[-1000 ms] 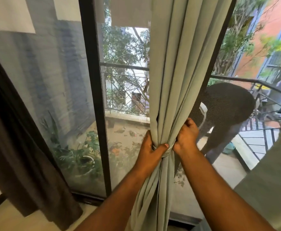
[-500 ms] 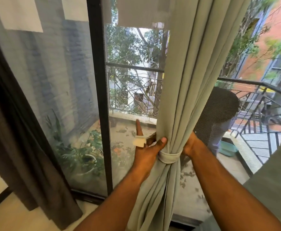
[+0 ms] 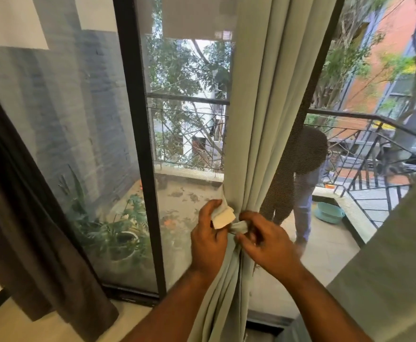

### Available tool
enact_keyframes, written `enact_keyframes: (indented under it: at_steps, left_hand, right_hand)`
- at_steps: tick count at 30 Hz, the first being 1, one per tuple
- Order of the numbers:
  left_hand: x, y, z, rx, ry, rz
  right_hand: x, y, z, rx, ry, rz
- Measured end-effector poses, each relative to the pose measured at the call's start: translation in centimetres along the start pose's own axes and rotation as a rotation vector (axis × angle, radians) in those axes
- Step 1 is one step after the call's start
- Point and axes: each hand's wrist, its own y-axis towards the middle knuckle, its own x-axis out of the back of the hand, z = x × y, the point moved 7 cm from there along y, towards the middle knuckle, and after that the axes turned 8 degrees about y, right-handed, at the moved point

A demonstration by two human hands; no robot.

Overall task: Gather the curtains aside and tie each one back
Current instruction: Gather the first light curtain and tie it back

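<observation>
Two bare hands are shown meeting at the gathered waist of a pale sage-green fabric curtain (image 3: 258, 119), which hangs in a bunched column in front of the black metal door frame (image 3: 137, 144). The left hand (image 3: 209, 240) is curled round one end of a matching sage-green fabric tieback (image 3: 239, 227), whose cream-white patch-like tip (image 3: 223, 219) is pinched beside the thumb. The other end of the band is pinched between thumb and fingers of the right hand (image 3: 266, 243), just beside the left. The band is seen only in the short stretch between the hands; how far it wraps round the curtain cannot be told.

A dark grey-brown curtain (image 3: 29, 230) is seen hanging at the left edge of the opening, well apart. A second pale green fabric panel (image 3: 394, 267) fills the lower right corner. Behind the mesh screen, a balcony floor (image 3: 325, 255) is bounded by a black metal railing (image 3: 374, 134); leafy potted plants (image 3: 113, 230) stand at its left side. A person in dark top and blue trousers (image 3: 303, 183) is bent over just behind the gathered curtain, near a teal plastic basin (image 3: 327, 213).
</observation>
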Motion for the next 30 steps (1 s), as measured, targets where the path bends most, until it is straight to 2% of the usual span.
enact_keyframes:
  at_steps: [3, 8, 12, 17, 20, 23, 26, 28, 30]
  left_hand:
    - [-0.4, -0.4, 0.0, -0.158, 0.082, 0.141]
    - [-1.7, -1.0, 0.8, -0.465, 0.453, 0.412]
    - [-2.4, -0.3, -0.2, -0.65, 0.603, 0.402]
    - [-2.9, 0.9, -1.2, -0.823, 0.592, 0.352]
    - [-3.3, 2.3, -1.5, -0.824, 0.594, 0.328]
    - [-4.1, 3.6, -1.5, -0.786, 0.728, 0.45]
    - [-4.1, 4.5, -0.8, -0.558, 0.781, 0.565]
    - [-4.0, 4.4, 0.1, -0.408, 0.703, 0.593]
    - [-3.7, 4.2, 1.4, -0.254, 0.547, 0.604]
  right_hand:
    - [0.0, 0.0, 0.1, -0.003, -0.091, -0.032]
    - [-0.2, -2.8, 0.5, -0.095, -0.121, -0.192]
    - [-0.2, -3.4, 2.0, -0.043, -0.249, -0.247]
    - [0.3, -2.2, 2.4, 0.033, -0.145, -0.19]
    - [1.0, -1.0, 2.9, 0.07, -0.104, -0.164]
    - [2.0, -0.1, 1.8, -0.015, 0.059, -0.193]
    - [2.2, -0.5, 0.6, -0.163, 0.253, -0.315]
    - [1.0, -2.1, -0.3, -0.339, 0.501, -0.432]
    - [-1.7, -4.0, -1.1, -0.546, 0.642, -0.418]
